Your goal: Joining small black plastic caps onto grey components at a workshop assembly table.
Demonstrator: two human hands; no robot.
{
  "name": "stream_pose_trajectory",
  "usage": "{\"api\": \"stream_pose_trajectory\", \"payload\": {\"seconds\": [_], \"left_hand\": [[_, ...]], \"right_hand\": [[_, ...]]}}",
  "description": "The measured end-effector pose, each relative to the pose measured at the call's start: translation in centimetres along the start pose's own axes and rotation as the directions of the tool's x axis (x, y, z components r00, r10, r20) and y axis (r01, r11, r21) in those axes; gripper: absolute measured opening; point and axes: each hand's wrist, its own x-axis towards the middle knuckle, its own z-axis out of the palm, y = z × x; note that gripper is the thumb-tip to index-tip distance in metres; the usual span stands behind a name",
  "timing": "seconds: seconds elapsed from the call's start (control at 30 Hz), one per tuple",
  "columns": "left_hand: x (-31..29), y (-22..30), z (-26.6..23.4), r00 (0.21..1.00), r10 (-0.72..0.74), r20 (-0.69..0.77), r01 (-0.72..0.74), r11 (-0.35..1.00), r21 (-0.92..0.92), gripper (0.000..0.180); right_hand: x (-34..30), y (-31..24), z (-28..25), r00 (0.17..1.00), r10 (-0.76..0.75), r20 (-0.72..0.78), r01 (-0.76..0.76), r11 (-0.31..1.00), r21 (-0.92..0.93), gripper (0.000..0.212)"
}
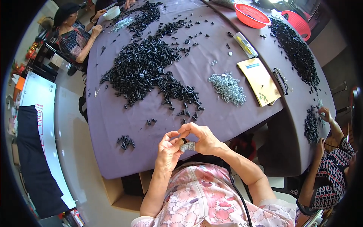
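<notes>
Near the table's front edge, my left hand [168, 150] and my right hand [203, 139] meet at their fingertips. My left fingers are closed round a small black plastic piece [184, 141]. My right fingers are bent in a pinch over it, and what lies in their tips is too small to make out. A grey-white textured thing [188, 146] shows between the hands, perhaps a finger wrap. Beyond them spreads a big heap of short black tube-like pieces [141, 68]. To its right lies a pile of small clear plastic pieces [228, 88]; a small black group [125, 142] sits left of my hands.
On the right are a yellow booklet [258, 81], eyeglasses [283, 81], a clear case [245, 44] and a red basket [252, 16]. More black pieces [297, 53] cover the adjoining table. One person [75, 38] works at the far left, another [329, 174] at the right.
</notes>
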Motion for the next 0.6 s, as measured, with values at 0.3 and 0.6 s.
{"api": "stream_pose_trajectory", "payload": {"seconds": [0.3,0.6], "left_hand": [[0.2,1.5,-1.1,0.972,0.196,-0.13,-0.186,0.979,0.086,0.018],[-3.3,4.9,-6.2,0.666,0.735,-0.124,-0.108,0.259,0.96,0.01]], "right_hand": [[0.6,1.3,-2.8,0.977,0.03,-0.211,-0.1,0.939,-0.33,0.038],[1.3,6.4,-7.5,0.821,0.096,-0.563,-0.537,0.465,-0.704,0.026]]}}
